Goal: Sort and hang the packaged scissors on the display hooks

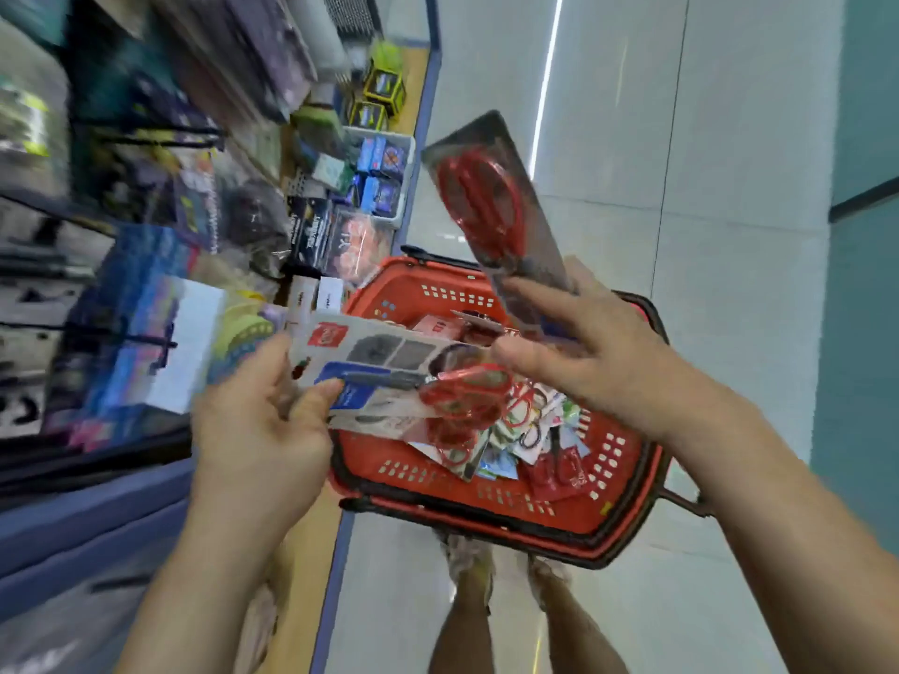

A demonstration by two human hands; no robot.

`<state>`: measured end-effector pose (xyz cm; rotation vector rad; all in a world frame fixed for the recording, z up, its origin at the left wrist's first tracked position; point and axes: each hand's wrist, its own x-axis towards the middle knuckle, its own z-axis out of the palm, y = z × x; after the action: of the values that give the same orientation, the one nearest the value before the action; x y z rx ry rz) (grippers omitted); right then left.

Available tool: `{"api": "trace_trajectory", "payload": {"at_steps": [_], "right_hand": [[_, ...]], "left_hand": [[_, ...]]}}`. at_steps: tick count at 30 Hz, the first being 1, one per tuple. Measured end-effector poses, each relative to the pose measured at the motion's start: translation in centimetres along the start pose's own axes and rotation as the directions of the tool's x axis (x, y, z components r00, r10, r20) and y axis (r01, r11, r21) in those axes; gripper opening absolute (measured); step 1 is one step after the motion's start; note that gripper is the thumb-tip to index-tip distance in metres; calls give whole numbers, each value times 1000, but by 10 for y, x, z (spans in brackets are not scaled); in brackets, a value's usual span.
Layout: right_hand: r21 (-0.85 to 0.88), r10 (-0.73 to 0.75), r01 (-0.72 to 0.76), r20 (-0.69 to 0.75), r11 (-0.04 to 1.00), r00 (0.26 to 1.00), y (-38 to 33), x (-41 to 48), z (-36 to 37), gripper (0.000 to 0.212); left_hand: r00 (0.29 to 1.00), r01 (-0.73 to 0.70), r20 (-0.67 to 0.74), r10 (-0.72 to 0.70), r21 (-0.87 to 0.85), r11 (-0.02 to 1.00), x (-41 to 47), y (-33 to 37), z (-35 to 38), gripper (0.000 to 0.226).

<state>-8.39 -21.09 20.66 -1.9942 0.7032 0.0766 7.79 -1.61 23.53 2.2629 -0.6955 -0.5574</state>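
Two hands: both grasp a pack of scissors above the basket.
Left hand [258,430]: thumb pressed on the front of a white-and-blue pack [379,362], fingers behind it; the pack lies roughly level, with its red handles toward the right hand.
Right hand [598,352]: fingers spread, clamping the lower end of a dark pack [491,197] between them; blur hides exactly which fingers. The pack stands tilted, red handles uppermost.
Gap: the right thumb is just beside the red handles of the left hand's pack.
Basket [486,522]: red plastic with a dark rim, sitting on the floor directly below both hands.
Loose packs [525,440]: heaped inside the basket, mostly red-handled scissors.
Floor [729,235]: pale grey tiles, with a bright strip of light reflected along them.
Shelving [146,187]: at the left, crowded with blurred goods on dark hooks.
White tray [384,177]: on the low shelf ledge, holding blue boxes.
Legs [467,625]: bare, standing just behind the basket.
Wall [866,333]: teal, along the right edge.
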Motion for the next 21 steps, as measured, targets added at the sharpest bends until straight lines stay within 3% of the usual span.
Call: {"api": "trace_trajectory", "payload": {"at_steps": [2, 3, 6, 7, 11, 13, 16, 18, 21], "right_hand": [[-96, -67, 90, 218, 991, 974, -31, 3, -12, 96], [-114, -97, 132, 275, 985, 957, -44, 2, -14, 90], [137, -129, 97, 251, 986, 959, -63, -3, -11, 34], [229, -110, 59, 216, 972, 970, -63, -6, -13, 29], [473, 23, -50, 62, 880, 998, -68, -20, -25, 20], [641, 93, -76, 7, 763, 996, -78, -26, -30, 28], [750, 119, -75, -4, 657, 993, -101, -36, -37, 33], [735, 100, -73, 7, 674, 995, -124, -47, -37, 31], [714, 76, -73, 28, 696, 997, -158, -68, -29, 27]], "left_hand": [[991, -108, 78, 105, 38, 993, 2, 29, -20, 44], [980, -175, 107, 166, 74, 982, 5, 44, -29, 44], [946, -293, 184, 267, 133, 947, 14, 85, -46, 35], [947, -284, 188, 261, 104, 953, 18, 98, -46, 32], [992, -108, -94, 86, -267, 958, 19, 122, -39, 30], [979, -34, -202, -25, -283, 958, -6, 120, -33, 33], [976, 164, -96, -198, -281, 946, -59, 114, -23, 36], [958, 250, -36, -283, -376, 892, -89, 113, -24, 35], [932, 279, -76, -354, -473, 835, -116, 117, -46, 18]]}}
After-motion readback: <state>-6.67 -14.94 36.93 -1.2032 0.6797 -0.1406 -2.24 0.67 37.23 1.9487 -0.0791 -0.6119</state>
